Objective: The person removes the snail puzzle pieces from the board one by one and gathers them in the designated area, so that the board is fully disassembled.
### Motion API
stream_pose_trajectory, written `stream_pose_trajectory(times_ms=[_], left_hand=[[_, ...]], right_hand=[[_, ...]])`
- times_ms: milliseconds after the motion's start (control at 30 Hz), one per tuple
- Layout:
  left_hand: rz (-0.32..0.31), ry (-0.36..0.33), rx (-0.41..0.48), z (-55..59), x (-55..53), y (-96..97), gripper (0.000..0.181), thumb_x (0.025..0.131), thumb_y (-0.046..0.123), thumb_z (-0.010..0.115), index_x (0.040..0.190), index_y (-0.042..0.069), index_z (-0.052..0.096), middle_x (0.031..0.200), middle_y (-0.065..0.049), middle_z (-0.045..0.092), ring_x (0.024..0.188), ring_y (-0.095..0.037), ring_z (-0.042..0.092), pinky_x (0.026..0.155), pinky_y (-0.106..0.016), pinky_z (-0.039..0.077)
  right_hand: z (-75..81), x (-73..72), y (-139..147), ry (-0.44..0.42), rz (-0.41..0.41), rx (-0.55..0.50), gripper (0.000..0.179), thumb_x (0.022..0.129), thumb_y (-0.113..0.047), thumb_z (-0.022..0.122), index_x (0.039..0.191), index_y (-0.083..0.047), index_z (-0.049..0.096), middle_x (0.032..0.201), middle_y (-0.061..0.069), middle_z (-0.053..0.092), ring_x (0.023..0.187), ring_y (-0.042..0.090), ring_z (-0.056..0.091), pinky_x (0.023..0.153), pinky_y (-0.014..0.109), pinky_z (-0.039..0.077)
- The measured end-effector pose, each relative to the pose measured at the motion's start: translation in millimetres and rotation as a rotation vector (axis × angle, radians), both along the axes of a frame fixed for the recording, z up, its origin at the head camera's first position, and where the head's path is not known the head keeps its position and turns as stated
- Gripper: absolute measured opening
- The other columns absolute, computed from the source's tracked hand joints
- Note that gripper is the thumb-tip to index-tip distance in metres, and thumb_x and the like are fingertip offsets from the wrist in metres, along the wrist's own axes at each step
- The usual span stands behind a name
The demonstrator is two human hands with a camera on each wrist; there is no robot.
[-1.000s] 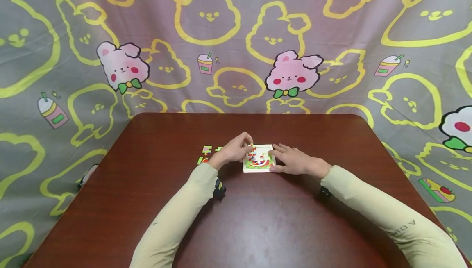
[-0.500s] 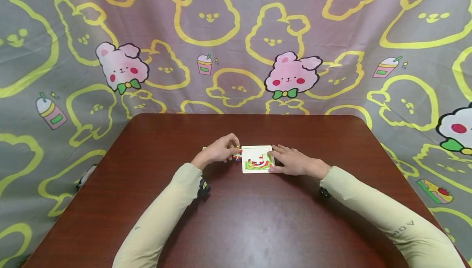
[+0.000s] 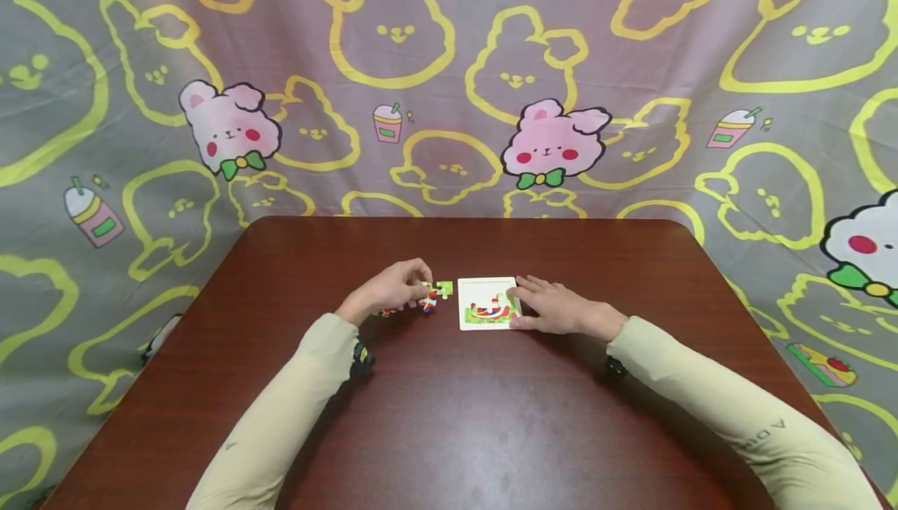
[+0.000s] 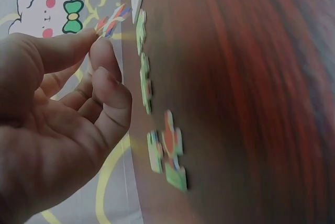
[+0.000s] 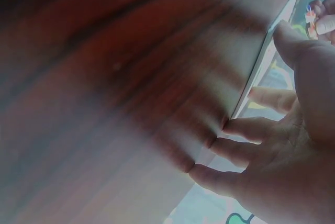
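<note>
My left hand (image 3: 389,288) pinches a red, white and blue jigsaw puzzle piece (image 3: 429,299) between thumb and fingers, left of the puzzle board. The left wrist view shows that piece (image 4: 112,21) raised off the table at the fingertips. The board (image 3: 484,288) is a flat white square with a partly filled picture: colored pieces lie along its bottom and right side, and the upper left is bare white. My right hand (image 3: 561,307) rests at the board's right edge with fingers extended, and the right wrist view shows its fingers (image 5: 230,179) spread.
A green loose piece (image 3: 445,288) lies between the left hand and the board. Several more loose pieces (image 4: 170,135) lie on the brown table (image 3: 449,409) under and beside the left hand. A patterned curtain (image 3: 449,104) hangs behind the table.
My left hand has moved left from the board's left part, carrying the red, white and blue puzzle piece away and uncovering white backing. My right hand has stayed at the right edge.
</note>
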State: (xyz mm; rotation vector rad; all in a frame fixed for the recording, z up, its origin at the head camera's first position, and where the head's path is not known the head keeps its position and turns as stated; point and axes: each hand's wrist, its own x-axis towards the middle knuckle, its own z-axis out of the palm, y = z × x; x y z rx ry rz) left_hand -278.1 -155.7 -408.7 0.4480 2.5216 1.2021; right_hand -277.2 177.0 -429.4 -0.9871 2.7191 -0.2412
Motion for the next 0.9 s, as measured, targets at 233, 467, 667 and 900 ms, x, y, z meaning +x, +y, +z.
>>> stream_pose_trajectory(times_ms=[233,467,667,900], left_hand=[[0.016,-0.004,-0.042,-4.7,1.8,-14.7,0.019,0.092,0.01,0.066,0.109,0.005,0.06,0.075,-0.003,0.058,0.061,-0.017,0.058,0.051,-0.027,0.045],[0.017,-0.008,-0.057,-6.4,1.8,-18.6,0.02,0.091,0.011,0.068,0.108,0.004,0.061,0.07,-0.003,0.057,0.059,-0.015,0.055,0.048,-0.027,0.044],[0.027,-0.028,-0.074,-9.4,1.6,-19.1,0.016,0.09,0.011,0.07,0.103,0.006,0.063,0.067,-0.002,0.056,0.055,-0.014,0.052,0.047,-0.026,0.042],[0.051,-0.02,-0.138,-10.4,1.2,-18.9,0.013,0.089,0.013,0.071,0.099,0.01,0.064,0.069,-0.002,0.06,0.057,-0.015,0.056,0.049,-0.026,0.044]], right_hand=[[-2.2,0.1,0,0.002,-0.001,0.0,0.07,0.094,-0.057,0.054,0.149,-0.014,0.04,0.159,0.021,0.026,0.147,0.043,0.024,0.108,0.069,0.029],[-1.9,-0.7,1,0.011,0.009,0.0,0.07,0.095,-0.057,0.053,0.149,-0.014,0.04,0.159,0.021,0.027,0.147,0.043,0.024,0.108,0.068,0.029],[-2.0,0.0,0,0.007,0.005,0.0,0.071,0.095,-0.057,0.053,0.149,-0.014,0.04,0.159,0.021,0.027,0.147,0.043,0.025,0.108,0.068,0.03],[-2.1,0.3,1,0.007,0.007,-0.003,0.07,0.095,-0.056,0.054,0.149,-0.013,0.04,0.159,0.021,0.028,0.147,0.043,0.024,0.108,0.068,0.029]])
